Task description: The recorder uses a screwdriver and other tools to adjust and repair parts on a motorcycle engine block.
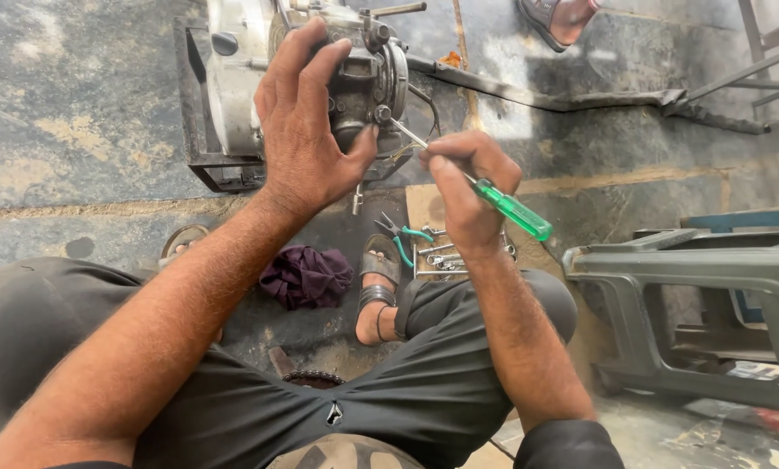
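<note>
My left hand (pixel 307 122) grips a grey metal carburettor-like part (pixel 368 82) held up in front of a small engine (pixel 233 74). My right hand (pixel 468 187) holds a screwdriver with a clear green handle (pixel 513 209). Its metal shaft runs up-left, and the tip meets a screw on the right side of the part near my left thumb. Both forearms stretch out over my knees, which are in dark trousers.
The engine rests in a dark metal frame (pixel 197 148) on a stained concrete floor. Green-handled pliers (pixel 404 236) and small tools lie by my sandalled foot (pixel 379 287). A purple rag (pixel 307 276) lies left of it. A grey plastic stool (pixel 693 287) lies right. Another person's sandalled foot (pixel 559 17) is at top.
</note>
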